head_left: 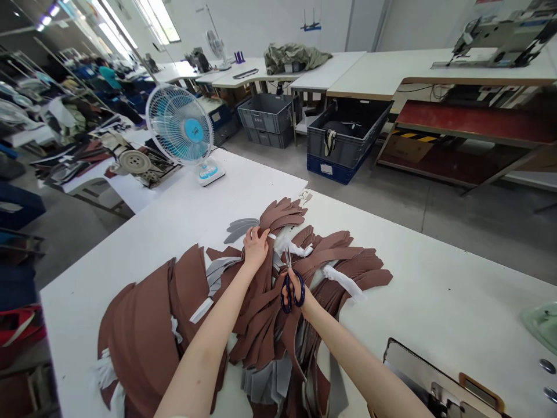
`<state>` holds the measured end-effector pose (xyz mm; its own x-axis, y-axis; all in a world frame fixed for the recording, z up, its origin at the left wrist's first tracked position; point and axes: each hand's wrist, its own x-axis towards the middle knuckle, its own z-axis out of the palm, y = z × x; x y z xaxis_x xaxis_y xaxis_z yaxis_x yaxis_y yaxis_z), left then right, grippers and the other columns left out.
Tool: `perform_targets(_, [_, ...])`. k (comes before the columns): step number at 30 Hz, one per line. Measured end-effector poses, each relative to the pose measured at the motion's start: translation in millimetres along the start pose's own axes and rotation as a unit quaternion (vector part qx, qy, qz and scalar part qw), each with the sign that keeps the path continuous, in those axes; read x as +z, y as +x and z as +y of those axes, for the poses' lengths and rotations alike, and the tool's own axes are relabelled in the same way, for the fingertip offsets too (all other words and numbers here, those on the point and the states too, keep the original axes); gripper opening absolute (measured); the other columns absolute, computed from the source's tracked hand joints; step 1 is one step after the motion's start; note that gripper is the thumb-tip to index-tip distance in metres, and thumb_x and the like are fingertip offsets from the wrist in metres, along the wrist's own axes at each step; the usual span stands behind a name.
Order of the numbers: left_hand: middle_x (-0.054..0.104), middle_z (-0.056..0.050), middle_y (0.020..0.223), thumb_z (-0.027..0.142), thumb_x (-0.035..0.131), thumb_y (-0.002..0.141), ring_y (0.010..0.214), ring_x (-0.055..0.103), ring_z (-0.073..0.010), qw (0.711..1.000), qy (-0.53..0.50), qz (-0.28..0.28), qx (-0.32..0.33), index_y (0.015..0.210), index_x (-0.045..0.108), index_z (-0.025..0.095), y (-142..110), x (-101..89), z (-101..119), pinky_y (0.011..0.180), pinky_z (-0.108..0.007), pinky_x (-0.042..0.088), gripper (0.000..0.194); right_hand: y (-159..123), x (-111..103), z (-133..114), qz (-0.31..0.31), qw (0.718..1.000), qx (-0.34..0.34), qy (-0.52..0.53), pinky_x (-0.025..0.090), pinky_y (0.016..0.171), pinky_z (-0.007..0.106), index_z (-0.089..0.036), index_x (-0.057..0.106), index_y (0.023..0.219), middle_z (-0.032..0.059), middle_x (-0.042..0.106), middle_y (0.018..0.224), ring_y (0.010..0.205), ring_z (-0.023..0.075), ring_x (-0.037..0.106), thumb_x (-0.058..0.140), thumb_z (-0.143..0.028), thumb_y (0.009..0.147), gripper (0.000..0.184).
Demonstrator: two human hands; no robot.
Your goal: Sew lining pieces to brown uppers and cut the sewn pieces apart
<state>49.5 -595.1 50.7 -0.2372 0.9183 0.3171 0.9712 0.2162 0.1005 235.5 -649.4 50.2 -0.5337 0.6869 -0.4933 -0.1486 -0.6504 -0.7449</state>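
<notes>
A heap of brown cut fabric pieces [261, 313] with grey pieces and white strips among them lies on a white table [444, 290]. My left hand [255, 247] rests on the far end of a brown bundle, fingers curled over its edge. My right hand [298, 290] grips blue-handled scissors [290, 284], whose blades point away from me into the pile beside a white strip [296, 248].
A small blue and white desk fan [183, 130] stands at the table's far left. A metal device [435, 383] sits at the near right corner. Grey and blue crates [343, 145] stand on the floor beyond, with more tables and a sewing machine [500, 40] behind.
</notes>
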Motion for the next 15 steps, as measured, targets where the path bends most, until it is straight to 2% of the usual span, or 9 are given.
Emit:
perform_targets(2, [0.034, -0.014, 0.143, 0.017, 0.042, 0.086, 0.124, 0.039, -0.0332, 1.000, -0.020, -0.014, -0.009, 0.134, 0.046, 0.028, 2, 3.4, -2, 0.093, -0.048, 0.041, 0.049, 10, 2, -5, 0.011, 1.000, -0.004, -0.009, 0.030, 0.034, 0.020, -0.021, 0.051, 0.092, -0.0063, 0.049, 0.044, 0.032, 0.0109, 0.045, 0.050, -0.072, 0.074, 0.054])
perform_targets(5, [0.033, -0.014, 0.144, 0.016, 0.040, 0.087, 0.119, 0.046, -0.0319, 0.998, -0.036, -0.047, -0.007, 0.133, 0.046, 0.029, 8, 4.0, -6, 0.090, -0.047, 0.044, 0.048, 17, 4, -11, 0.019, 1.000, -0.009, -0.019, 0.032, 0.036, 0.020, -0.020, 0.050, 0.091, -0.0055, 0.050, 0.046, 0.034, 0.0102, 0.046, 0.050, -0.070, 0.076, 0.052])
perform_targets(7, [0.032, -0.012, 0.146, 0.014, 0.039, 0.087, 0.124, 0.041, -0.0334, 0.998, -0.032, -0.050, 0.010, 0.130, 0.050, 0.029, 12, 3.3, -9, 0.090, -0.048, 0.043, 0.046, 19, 8, -14, 0.012, 1.000, -0.006, -0.017, 0.033, 0.038, 0.020, -0.020, 0.051, 0.091, -0.0052, 0.051, 0.047, 0.036, 0.0100, 0.046, 0.050, -0.069, 0.076, 0.051])
perform_targets(11, [0.030, -0.007, 0.149, 0.011, 0.037, 0.088, 0.135, 0.026, -0.0341, 0.995, -0.010, -0.059, 0.083, 0.128, 0.052, 0.034, 16, 3.2, -14, 0.092, -0.051, 0.041, 0.049, 26, 18, -18, -0.032, 0.999, 0.018, 0.006, 0.035, 0.041, 0.021, -0.021, 0.051, 0.092, -0.0059, 0.050, 0.049, 0.038, 0.0100, 0.046, 0.049, -0.070, 0.077, 0.051])
perform_targets(15, [0.032, -0.008, 0.149, 0.015, 0.040, 0.089, 0.133, 0.028, -0.0352, 0.991, 0.013, -0.077, 0.110, 0.120, 0.058, 0.030, 19, 3.5, -14, 0.090, -0.053, 0.040, 0.039, 39, 28, -16, -0.067, 0.996, 0.044, 0.046, 0.033, 0.042, 0.020, -0.021, 0.050, 0.091, -0.0070, 0.049, 0.048, 0.038, 0.0088, 0.042, 0.046, -0.071, 0.077, 0.053])
